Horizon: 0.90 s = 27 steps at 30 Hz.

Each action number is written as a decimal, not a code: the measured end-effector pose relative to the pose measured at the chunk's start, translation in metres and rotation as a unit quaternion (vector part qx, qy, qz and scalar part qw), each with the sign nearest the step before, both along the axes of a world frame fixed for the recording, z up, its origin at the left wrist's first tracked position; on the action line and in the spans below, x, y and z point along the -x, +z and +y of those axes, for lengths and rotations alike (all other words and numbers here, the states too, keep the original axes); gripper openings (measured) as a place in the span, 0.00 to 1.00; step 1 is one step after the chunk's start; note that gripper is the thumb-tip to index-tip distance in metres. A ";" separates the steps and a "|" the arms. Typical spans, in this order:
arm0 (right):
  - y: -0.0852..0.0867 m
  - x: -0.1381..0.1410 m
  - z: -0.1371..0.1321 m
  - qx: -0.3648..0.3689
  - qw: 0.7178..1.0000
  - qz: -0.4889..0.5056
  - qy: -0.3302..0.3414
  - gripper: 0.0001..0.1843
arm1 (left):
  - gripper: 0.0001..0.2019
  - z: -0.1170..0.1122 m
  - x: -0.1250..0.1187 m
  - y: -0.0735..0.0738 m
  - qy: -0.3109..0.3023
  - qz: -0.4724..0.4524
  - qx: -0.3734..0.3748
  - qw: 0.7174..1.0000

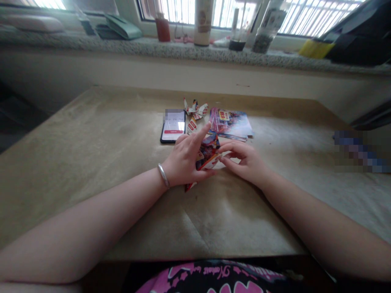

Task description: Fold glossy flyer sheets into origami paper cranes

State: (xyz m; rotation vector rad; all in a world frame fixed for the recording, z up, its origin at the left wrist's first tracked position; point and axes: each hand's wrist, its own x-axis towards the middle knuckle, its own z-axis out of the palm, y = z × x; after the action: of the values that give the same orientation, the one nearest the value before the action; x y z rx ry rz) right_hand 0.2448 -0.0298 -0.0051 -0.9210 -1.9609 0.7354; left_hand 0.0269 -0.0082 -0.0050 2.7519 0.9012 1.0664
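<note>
A folded piece of colourful printed paper (208, 151) is between my two hands, low over the table. My left hand (185, 158), with a silver bangle at the wrist, holds it from the left: the index finger stretches along the upper side and the thumb lies along the lower side. At the right edge, my right hand (241, 159) pinches the paper between thumb and fingertips. A red corner of paper sticks out below the left hand. Beyond the hands lie several folded paper pieces (197, 109), mostly white with red print, and a stack of printed flyers (232, 122).
A phone (173, 127) with a lit screen lies left of the folded pieces. The table (106, 142) has a beige cover and meets the wall. Along the granite windowsill (137, 47) stand a red jar (163, 28), bottles, a green case (122, 26) and a dark bag (363, 32).
</note>
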 end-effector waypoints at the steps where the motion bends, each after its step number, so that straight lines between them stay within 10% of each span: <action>1: -0.001 0.000 0.001 -0.001 1.000 -0.003 -0.007 0.07 | 0.52 0.000 0.000 0.000 -0.002 -0.004 0.000 1.000; 27: -0.002 0.001 0.005 -0.026 0.997 -0.028 -0.061 0.04 | 0.51 0.001 0.000 0.005 -0.073 -0.043 0.129 0.988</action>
State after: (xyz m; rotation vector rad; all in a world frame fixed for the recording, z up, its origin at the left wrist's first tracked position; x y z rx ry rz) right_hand 0.2434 -0.0247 -0.0070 -1.0295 -1.9432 0.5911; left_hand 0.0264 -0.0075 -0.0003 2.4958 0.7541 0.9605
